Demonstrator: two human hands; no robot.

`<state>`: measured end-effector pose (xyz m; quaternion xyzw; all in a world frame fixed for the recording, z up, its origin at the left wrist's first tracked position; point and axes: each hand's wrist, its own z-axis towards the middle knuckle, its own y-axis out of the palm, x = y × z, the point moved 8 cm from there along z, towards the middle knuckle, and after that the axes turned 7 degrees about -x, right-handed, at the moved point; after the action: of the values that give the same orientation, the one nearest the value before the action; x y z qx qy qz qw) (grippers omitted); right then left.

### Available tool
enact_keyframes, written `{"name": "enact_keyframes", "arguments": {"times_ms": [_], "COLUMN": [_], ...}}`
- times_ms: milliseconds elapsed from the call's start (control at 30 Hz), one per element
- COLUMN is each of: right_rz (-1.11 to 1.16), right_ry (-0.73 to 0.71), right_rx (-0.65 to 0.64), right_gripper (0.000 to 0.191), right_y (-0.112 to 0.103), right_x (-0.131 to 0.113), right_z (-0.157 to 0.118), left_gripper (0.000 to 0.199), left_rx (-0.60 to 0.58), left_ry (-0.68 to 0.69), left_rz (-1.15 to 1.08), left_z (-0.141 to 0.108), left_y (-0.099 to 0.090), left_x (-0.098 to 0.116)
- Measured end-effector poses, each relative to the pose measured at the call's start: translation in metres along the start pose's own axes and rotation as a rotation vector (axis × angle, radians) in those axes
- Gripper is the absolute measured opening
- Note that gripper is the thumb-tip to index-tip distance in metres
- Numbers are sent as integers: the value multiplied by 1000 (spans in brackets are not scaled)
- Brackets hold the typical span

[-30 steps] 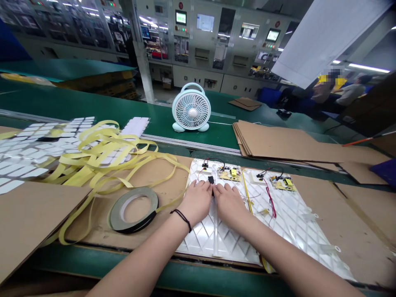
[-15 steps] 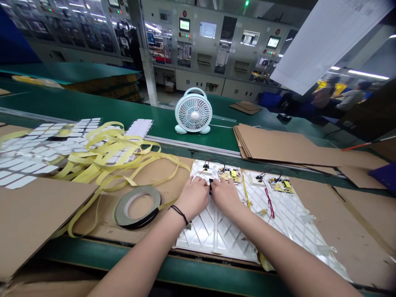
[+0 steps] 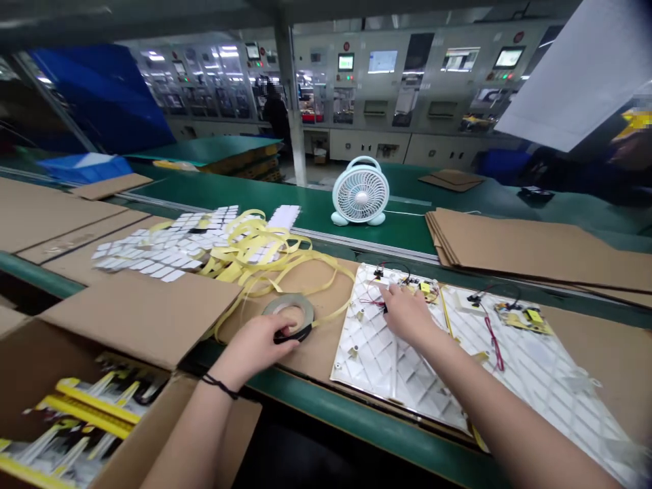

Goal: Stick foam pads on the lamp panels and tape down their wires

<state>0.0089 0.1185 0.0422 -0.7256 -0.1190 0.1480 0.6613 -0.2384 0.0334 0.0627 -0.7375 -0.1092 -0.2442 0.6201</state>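
My left hand (image 3: 255, 346), with a black band at the wrist, grips the near rim of a tape roll (image 3: 301, 305). Its fingers dip into the roll's hole and the thumb stays outside. My right hand (image 3: 410, 312) rests on a white ribbed plastic panel (image 3: 374, 367), fingers bent together beside thin wires and a small black piece (image 3: 384, 308); what they pinch is mostly hidden. Just beyond them lies a circuit board (image 3: 426, 288) with a yellow component. A second white panel (image 3: 540, 380) to the right carries another board (image 3: 524, 318) and a red wire (image 3: 493, 343).
Loose yellow strips (image 3: 244, 261) and white label sheets (image 3: 153, 251) lie behind the roll. An open carton (image 3: 188, 401) at lower left holds yellow-edged white parts. A light blue fan (image 3: 360, 193) stands at the back, with stacked cardboard (image 3: 519, 238) to its right.
My left hand has left the white panel and moved left to the tape roll. My right hand stays at the panel. The view has turned left, bringing the open carton into sight.
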Motion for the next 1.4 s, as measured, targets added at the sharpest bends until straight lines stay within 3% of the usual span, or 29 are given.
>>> {"name": "enact_keyframes", "arguments": {"times_ms": [133,233,300,467,600,767,833,1000,1133,1300,1400], "right_rz": [369,557,639,786,718,613,645,804,1028,1261,1268], "right_ry": [-273,-424,-499,-608,-655,-740,-766,-887,-818,-571,-548], "right_rx": [175,287,364,497,563,603,560,461,410,350,389], "right_gripper": [23,23,26,16,13,10,5,15,20,19,18], "right_y": [-21,-16,-10,-8,-14,-21,-23,-26,-22,-12,-14], "right_x": [-72,-116,-131,-129,-130,-140,-142,-152,-147,-127,-123], "right_z": [-19,-30,-35,-44,-55,-69,-72,-83,-77,-61,-61], "left_gripper": [23,23,22,25,42,43,44,43,42,26,22], "left_rx": [115,146,134,91,125,151,208,424,399,187,247], "left_ry": [44,111,132,112,-89,-295,-324,-368,-267,32,68], "left_rz": [-99,-257,-331,-440,-618,-832,-785,-564,-587,-436,-376], "left_z": [-7,-9,-11,-16,-11,-4,-1,1,-7,-28,-37], "left_y": [14,18,19,21,26,38,31,-7,-17,4,10], "left_x": [-4,6,12,22,11,-11,-24,-54,-46,-8,-4]}}
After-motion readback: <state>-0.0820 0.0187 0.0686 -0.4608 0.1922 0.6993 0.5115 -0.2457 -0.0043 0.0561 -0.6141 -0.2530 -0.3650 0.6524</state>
